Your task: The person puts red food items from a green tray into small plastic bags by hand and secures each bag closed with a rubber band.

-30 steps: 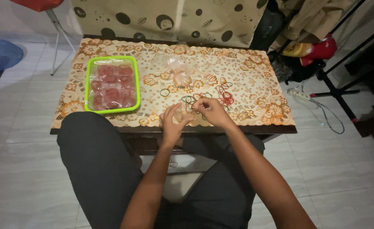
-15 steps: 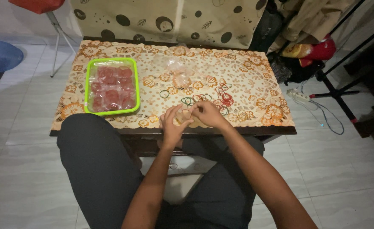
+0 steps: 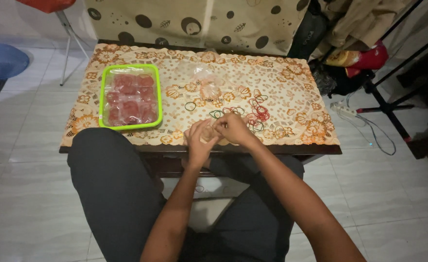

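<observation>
A: Rubber bands [image 3: 258, 112] lay scattered on the patterned tablecloth [image 3: 291, 82], red and dark ones, just beyond the two hands. What did the head view show of the hands themselves?

B: Both were pressed together at the near edge of the table. The left hand [image 3: 199, 142] and the right hand [image 3: 233, 130] were curled around something small and pale between the fingers. It looked like a little clear bag, but I could not tell for certain, nor whether a band was on it.

A: Had anything changed from a second before?

B: Little. The hands had drawn slightly closer to the table's edge and tightened together; a second earlier they sat a touch farther in, nearer the bands. I judged the fingers were busy with the same small thing throughout.

A: And the containers?

B: A green-rimmed tray [image 3: 129, 70] sat well to the left, holding reddish pieces wrapped in clear plastic, packed in rows. It had not moved. Some crumpled clear bags [image 3: 205, 77] lay in the middle of the cloth, beyond the bands.
</observation>
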